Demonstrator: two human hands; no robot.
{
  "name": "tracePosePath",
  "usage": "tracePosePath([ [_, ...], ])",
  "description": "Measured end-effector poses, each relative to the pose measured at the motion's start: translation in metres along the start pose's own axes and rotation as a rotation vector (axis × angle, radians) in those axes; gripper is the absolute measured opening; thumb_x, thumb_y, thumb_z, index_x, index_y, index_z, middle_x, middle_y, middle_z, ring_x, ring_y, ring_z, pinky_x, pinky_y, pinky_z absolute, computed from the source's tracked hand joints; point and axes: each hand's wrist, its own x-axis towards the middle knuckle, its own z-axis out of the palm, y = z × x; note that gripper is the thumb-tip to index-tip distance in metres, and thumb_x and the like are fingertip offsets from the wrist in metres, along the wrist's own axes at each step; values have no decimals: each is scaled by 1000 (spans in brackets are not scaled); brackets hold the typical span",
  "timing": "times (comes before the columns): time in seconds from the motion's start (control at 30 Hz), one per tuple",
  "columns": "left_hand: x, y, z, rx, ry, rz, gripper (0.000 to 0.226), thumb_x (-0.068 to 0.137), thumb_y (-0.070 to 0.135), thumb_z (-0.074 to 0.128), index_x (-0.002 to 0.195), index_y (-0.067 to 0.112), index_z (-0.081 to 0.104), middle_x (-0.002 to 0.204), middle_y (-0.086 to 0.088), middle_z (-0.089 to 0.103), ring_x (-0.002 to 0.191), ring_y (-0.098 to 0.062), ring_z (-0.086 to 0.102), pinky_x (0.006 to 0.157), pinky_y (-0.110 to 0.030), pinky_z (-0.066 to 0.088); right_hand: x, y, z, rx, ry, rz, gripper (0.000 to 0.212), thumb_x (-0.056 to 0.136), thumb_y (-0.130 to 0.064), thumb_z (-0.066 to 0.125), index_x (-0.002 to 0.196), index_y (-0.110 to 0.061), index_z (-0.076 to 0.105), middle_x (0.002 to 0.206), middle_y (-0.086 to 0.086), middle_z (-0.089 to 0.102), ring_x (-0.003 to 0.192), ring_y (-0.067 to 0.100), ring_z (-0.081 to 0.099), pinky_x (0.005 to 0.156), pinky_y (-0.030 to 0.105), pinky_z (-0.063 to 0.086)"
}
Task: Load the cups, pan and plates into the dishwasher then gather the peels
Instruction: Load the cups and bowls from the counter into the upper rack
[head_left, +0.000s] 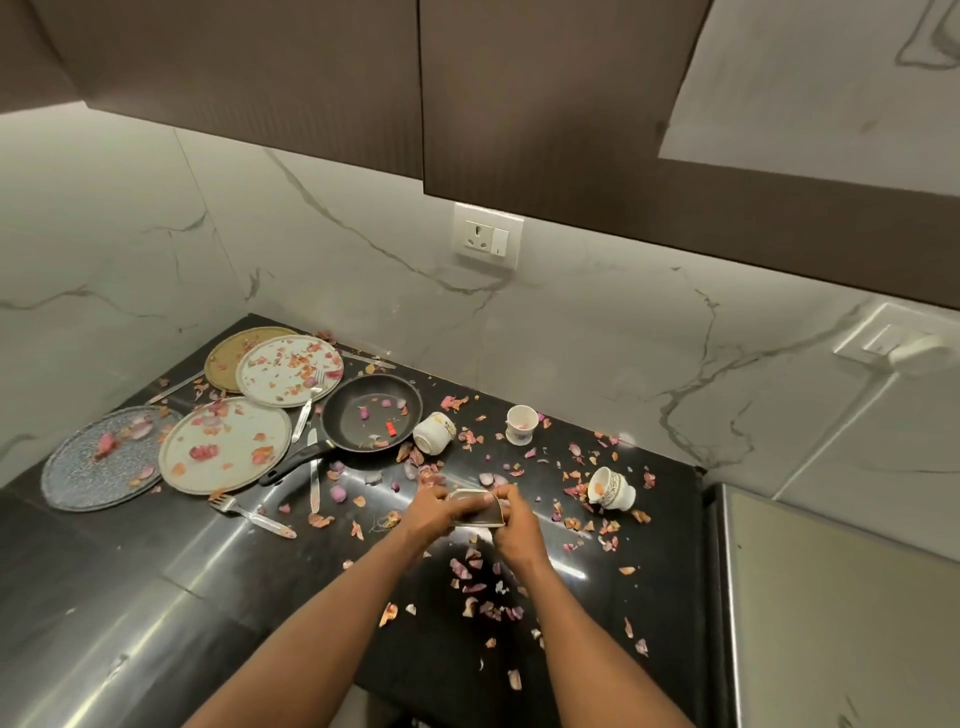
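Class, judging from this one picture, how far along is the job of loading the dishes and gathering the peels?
Nothing looks loaded yet. In hand: left hand and right hand grip one cup. Left: four plates, the pan, three cups and the peels scattered on the counter.

Pink, purple and orange peels (470, 569) are littering a glossy black countertop (156, 597). A black pan (371, 413) is sitting beside four plates — one gold (223, 358), two white (291, 370) (224, 446), one speckled grey-blue (98, 460). White cups (613, 488) are showing dark-and-gold patterned bands — another (520, 423) a faint floral print. White marble with grey veining is backing the scene under dark brown cabinets (519, 93).
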Motion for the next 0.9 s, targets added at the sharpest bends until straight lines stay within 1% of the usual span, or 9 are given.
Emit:
tracePosePath([
  [0.1,-17,-1,7,-26,16,43,35,75,28,88,101,12,72,86,1,77,77,-9,74,64,-16,54,-18,2,-4,-13,-34,-32,39,96,1,58,111,-35,60,111,-5,67,96,9,66,75,25,56],
  [0.17,-25,-6,11,-24,46,52,51,63,38,94,101,13,71,90,-2,77,84,-15,75,73,-24,59,-26,11,-6,90,-30,42,48,94,3,59,124,-34,61,121,4,66,96,19,71,72,32,62],
  [0.27,-36,-18,18,-11,55,35,76,47,54,96,107,16,68,98,-1,76,90,-16,74,85,-35,61,-41,21,-11,274,76,238,38,100,-2,51,126,-27,63,114,12,71,88,27,76,75,45,65],
  [0.4,-62,-25,31,-11,-12,38,64,60,31,96,114,17,65,106,-4,73,95,-16,71,74,-24,59,-77,24,-22,601,72,434,28,106,-20,49,121,-1,62,93,23,77,84,37,77,74,49,65],
  [0.47,-75,-35,38,-43,-76,28,62,63,14,94,117,15,63,109,-9,71,96,-19,70,68,-22,57,-97,28,-25,607,37,421,41,105,-39,55,116,-1,65,92,21,78,85,36,77,76,47,65],
  [0.53,-87,-46,44,-57,-135,24,69,63,7,93,122,13,60,111,-10,70,97,-20,69,66,-19,56,-116,38,-25,608,12,392,45,96,-45,69,116,-4,67,98,19,78,89,35,77,79,48,64],
  [0.67,-113,-67,50,-13,-255,35,66,65,8,92,123,15,60,118,-11,67,103,-22,68,71,-21,57,-159,62,-19,623,96,385,52,82,-38,84,119,-5,67,103,17,78,90,33,77,77,47,64],
  [0.77,-137,-89,55,-77,-312,-32,57,74,20,87,125,16,60,123,-15,66,105,-29,70,80,-35,60,-203,78,-12,641,144,372,43,86,-34,82,115,-5,70,102,15,78,90,31,77,74,42,64],
  [0.9,-179,-122,71,-71,-251,-78,44,86,25,77,123,10,60,116,-14,68,104,-31,70,86,-44,61,-265,103,3,665,206,359,39,86,-33,82,113,-6,74,101,14,79,94,33,77,85,49,63],
])
